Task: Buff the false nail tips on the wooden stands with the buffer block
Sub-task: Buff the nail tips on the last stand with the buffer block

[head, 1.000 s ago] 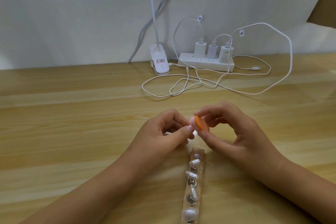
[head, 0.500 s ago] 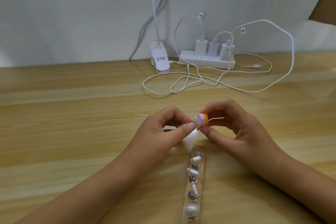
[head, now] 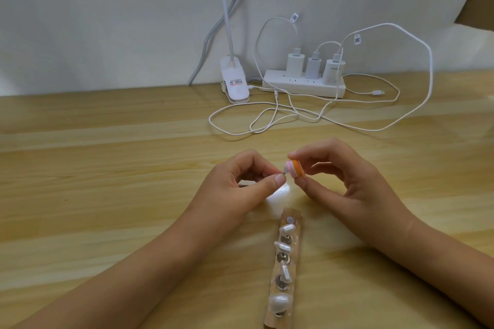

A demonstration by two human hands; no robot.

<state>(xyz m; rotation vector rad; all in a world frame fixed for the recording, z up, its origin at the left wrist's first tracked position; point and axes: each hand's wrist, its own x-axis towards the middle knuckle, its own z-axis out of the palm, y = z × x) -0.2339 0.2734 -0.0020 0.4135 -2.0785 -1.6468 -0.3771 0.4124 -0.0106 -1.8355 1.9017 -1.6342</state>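
Buffer block [head: 375, 169], orange and pink, is up off the desk [head: 107, 168] near its middle, pinched between thumb and forefinger of the right hand [head: 344, 184], other fingers loosely curled. Left hand [head: 240, 184] pinches a tiny piece [head: 363, 173], too small to identify, its end against the block's pink face. Toward the near edge, between the forearms, lies the wooden strip [head: 294, 215] carrying pearly nail tips [head: 287, 228]. Power strip [head: 302, 85] and lamp clip [head: 235, 85] sit at the far edge.
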